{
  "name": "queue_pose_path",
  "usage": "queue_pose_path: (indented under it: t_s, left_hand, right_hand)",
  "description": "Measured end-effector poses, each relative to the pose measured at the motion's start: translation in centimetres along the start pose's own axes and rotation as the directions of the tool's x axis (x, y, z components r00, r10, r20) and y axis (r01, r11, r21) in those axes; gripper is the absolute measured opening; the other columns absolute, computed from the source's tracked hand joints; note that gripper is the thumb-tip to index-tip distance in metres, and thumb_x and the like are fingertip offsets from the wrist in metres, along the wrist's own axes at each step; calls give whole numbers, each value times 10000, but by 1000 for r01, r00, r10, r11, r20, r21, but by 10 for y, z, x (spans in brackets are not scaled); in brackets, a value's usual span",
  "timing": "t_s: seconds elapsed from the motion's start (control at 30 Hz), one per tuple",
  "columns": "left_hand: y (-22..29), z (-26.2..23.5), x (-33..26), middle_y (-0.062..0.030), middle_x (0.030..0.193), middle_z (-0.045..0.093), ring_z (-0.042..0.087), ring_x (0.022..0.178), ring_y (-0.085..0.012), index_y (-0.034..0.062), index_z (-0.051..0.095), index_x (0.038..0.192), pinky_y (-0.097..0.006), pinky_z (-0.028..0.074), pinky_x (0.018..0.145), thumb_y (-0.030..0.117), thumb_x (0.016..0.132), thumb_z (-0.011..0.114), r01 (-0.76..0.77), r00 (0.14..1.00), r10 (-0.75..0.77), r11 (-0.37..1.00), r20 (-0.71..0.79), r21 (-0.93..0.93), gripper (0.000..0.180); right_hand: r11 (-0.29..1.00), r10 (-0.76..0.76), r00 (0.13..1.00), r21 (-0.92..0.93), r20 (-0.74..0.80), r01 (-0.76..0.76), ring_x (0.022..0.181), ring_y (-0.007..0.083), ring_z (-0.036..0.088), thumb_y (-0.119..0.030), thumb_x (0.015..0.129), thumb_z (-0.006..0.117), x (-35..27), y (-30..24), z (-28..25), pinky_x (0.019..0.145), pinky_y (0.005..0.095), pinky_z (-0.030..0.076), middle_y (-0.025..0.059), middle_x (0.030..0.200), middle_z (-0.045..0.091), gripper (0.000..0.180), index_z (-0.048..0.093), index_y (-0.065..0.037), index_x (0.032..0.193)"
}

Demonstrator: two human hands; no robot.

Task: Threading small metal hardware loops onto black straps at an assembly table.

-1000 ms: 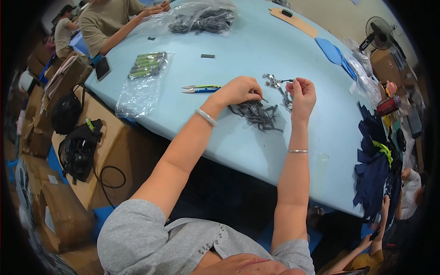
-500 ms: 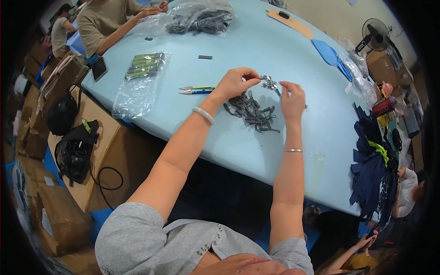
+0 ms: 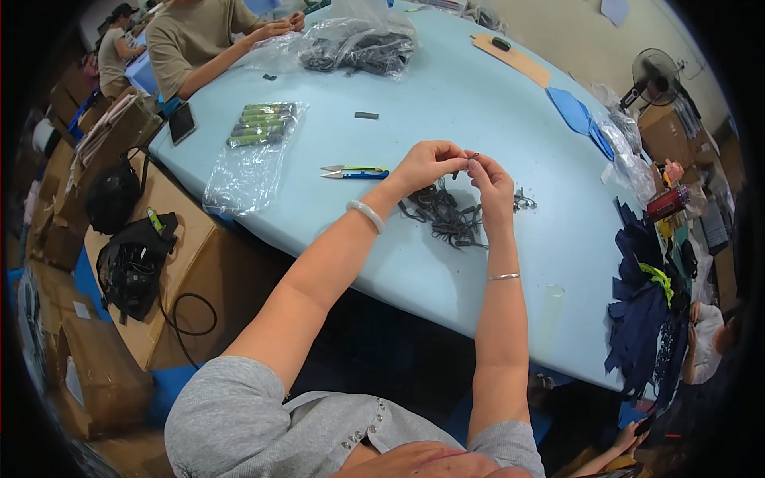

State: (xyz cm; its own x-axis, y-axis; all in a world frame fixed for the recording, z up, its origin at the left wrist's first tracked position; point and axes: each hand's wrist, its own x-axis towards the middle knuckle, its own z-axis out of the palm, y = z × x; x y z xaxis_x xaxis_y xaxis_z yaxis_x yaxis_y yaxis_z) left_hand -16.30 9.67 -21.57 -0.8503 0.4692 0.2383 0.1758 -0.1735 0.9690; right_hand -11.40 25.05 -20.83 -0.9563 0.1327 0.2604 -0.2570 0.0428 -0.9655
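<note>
My left hand [image 3: 433, 166] and my right hand [image 3: 492, 185] meet above the table, fingertips pinched together. Between them is a thin dark cord loop [image 3: 475, 155], its small end partly covered by the fingers. Just below the hands lies a tangled heap of dark grey cord loops [image 3: 453, 219]. Small shiny metal pieces [image 3: 524, 201] lie right of my right hand, partly behind it. Left of my left hand rest thread snips [image 3: 355, 172] with a blue and yellow-green handle.
On the light blue table [image 3: 414, 279] are a plastic bag with green packs [image 3: 261, 126], a phone [image 3: 182, 122], a small dark strip [image 3: 366, 115] and a bag of dark items [image 3: 358, 52]. Navy strips [image 3: 641, 311] hang at the right edge. Another person [image 3: 195, 48] sits across at the far left.
My hands have come together, the right moving in to the left. The metal pieces seen between them now show right of my right hand. The view has shifted slightly.
</note>
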Motion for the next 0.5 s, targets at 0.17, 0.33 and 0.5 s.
queue_pose_path:
  t_s: [0.17, 0.33, 0.5]
  left_hand:
    - [3, 5, 0, 3, 837, 642, 566, 771, -54, 8, 654, 954, -200, 449, 664, 157, 855, 652, 18, 1000, -17, 998, -4, 66, 179]
    - [3, 13, -3, -16, 842, 665, 585, 756, -59, 2, 667, 962, -206, 466, 663, 144, 838, 672, -16, 1000, 16, 987, -3, 159, 189]
    - [3, 18, -3, -41, 868, 684, 602, 748, -67, -6, 667, 990, -212, 481, 666, 130, 832, 675, -13, 999, 24, 971, -41, 238, 209]
  right_hand:
    - [996, -3, 1000, 85, -30, 5, 771, 52, 520, -149, 872, 634, 1, 4, -6, 658, 203, 380, -5, 874, 644, 165, 663, -21, 971]
    - [988, 14, 998, 156, -66, -4, 770, 49, 506, -167, 882, 624, 3, 8, -8, 661, 203, 375, -15, 857, 631, 157, 657, -28, 948]
    - [985, 19, 998, 175, -59, -8, 765, 51, 497, -171, 901, 594, 3, 12, -10, 666, 208, 378, -21, 839, 609, 161, 648, -31, 958]
